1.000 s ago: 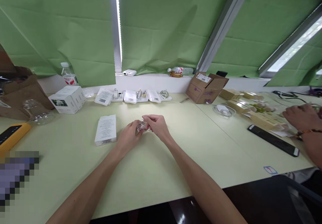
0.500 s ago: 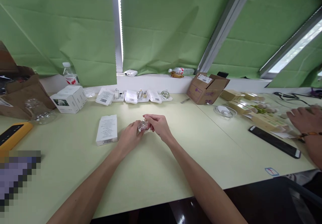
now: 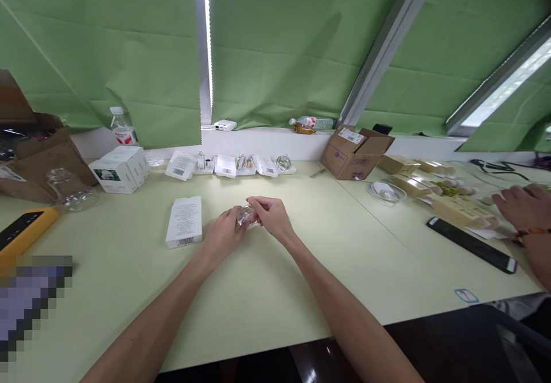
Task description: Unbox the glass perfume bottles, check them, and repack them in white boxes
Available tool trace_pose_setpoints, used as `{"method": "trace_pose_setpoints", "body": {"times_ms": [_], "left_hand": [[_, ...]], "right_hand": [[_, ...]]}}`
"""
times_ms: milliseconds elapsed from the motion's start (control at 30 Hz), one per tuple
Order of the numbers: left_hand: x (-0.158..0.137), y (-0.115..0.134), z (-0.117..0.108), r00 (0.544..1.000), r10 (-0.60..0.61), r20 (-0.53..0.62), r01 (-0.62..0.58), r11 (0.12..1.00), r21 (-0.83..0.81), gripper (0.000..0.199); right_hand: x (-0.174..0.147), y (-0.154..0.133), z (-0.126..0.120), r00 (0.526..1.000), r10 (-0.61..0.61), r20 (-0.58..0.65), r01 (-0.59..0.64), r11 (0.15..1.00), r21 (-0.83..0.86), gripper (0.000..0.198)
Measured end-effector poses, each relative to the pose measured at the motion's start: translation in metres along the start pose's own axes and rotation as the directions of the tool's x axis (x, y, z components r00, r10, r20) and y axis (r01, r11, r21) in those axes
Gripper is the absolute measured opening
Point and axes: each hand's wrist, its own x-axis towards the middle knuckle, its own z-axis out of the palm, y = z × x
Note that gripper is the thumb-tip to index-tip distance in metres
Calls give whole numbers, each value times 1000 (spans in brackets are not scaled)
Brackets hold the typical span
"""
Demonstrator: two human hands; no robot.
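Between my two hands is a small clear, shiny perfume bottle [image 3: 245, 216], partly covered by my fingers. My left hand [image 3: 224, 232] is closed around its left side. From the right, my right hand [image 3: 272, 217] pinches at the top of it; what exactly the fingertips grip there is hidden. A white printed box [image 3: 184, 222] lies on the table just left of my left hand. Beyond my hands, along the wall, is a row of opened white boxes [image 3: 226, 165] with small glass bottles, among them a round perfume bottle [image 3: 283, 162].
White boxes [image 3: 118, 170], a clear plastic jar [image 3: 71, 190] and a yellow device [image 3: 28, 231] are on the left. A cardboard box [image 3: 355, 153] stands at the back right. Farther right are a black phone [image 3: 471, 244], yellow cartons [image 3: 460, 211] and another person's hand [image 3: 525, 208].
Both hands keep nearly the same hold on the perfume bottle. The whole view has shifted very slightly.
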Motion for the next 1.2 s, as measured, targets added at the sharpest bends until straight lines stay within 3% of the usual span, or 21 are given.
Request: {"method": "trace_pose_setpoints", "body": {"times_ms": [400,600,700,767,900,1033,1200], "left_hand": [[1,-4,1,999,32,-8,-31,999,20,18],[0,-6,3,999,32,-36,-33,999,-11,23],[0,-6,4,999,18,-44,-18,1000,1,27],[0,-6,4,999,15,-36,-15,1000,20,28],[0,-6,2,999,26,-23,-25,999,42,28],[0,-6,2,999,27,-23,-26,999,42,28],[0,-7,3,999,33,-22,-32,997,66,28]], "right_hand": [[4,5,-1,998,66,20,-67,996,65,42],[11,11,-21,969,27,-244,-28,1000,-1,51],[17,19,-40,945,16,-326,-59,991,-123,47],[20,26,-51,936,-22,-351,-93,947,-307,40],[24,40,-61,950,8,-313,-210,759,-616,32],[26,51,-55,977,33,-212,-179,672,-719,33],[26,56,-50,981,22,-195,-160,665,-730,15]]}}
